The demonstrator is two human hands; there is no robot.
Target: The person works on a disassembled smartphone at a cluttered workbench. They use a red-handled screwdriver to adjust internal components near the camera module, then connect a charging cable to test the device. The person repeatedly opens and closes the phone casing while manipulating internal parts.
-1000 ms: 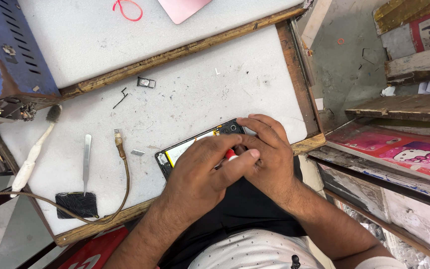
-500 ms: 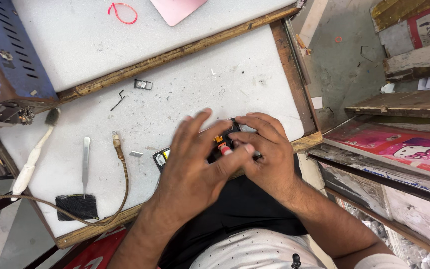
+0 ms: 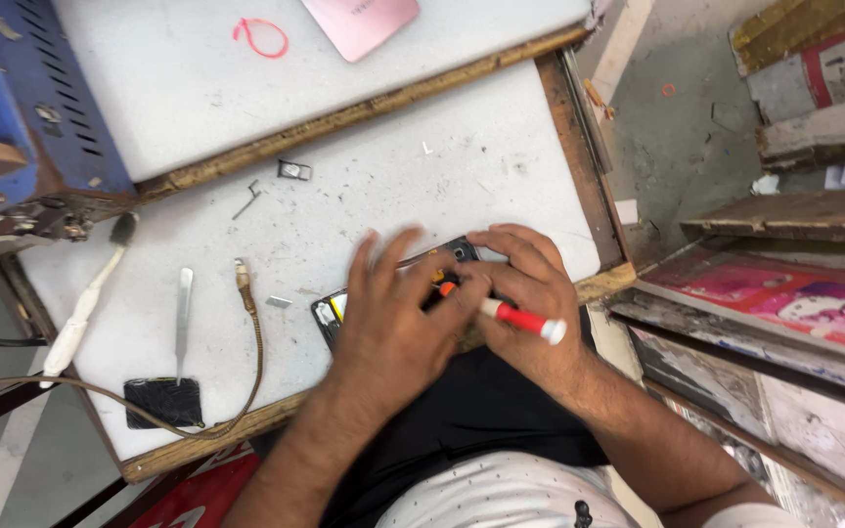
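Observation:
An opened dark phone (image 3: 330, 315) lies near the front edge of the white worktable (image 3: 393, 186), mostly covered by both hands. My left hand (image 3: 393, 318) rests flat on it with the fingers spread, pressing it down. My right hand (image 3: 530, 293) grips a small screwdriver with a red and white handle (image 3: 520, 321), its tip pointing into the phone under my left fingers. The phone's inside is largely hidden.
A small metal tray (image 3: 293, 170) and a bent pin (image 3: 246, 200) lie farther back. At left lie a white brush (image 3: 85, 303), a metal pry tool (image 3: 182, 318), a braided cable (image 3: 251, 342) and a black pad (image 3: 163, 401). A pink phone (image 3: 359, 22) and blue machine (image 3: 12, 108) sit behind.
My left hand has spread its fingers flat over the phone. The screwdriver's red and white handle now sticks out to the right from my right hand.

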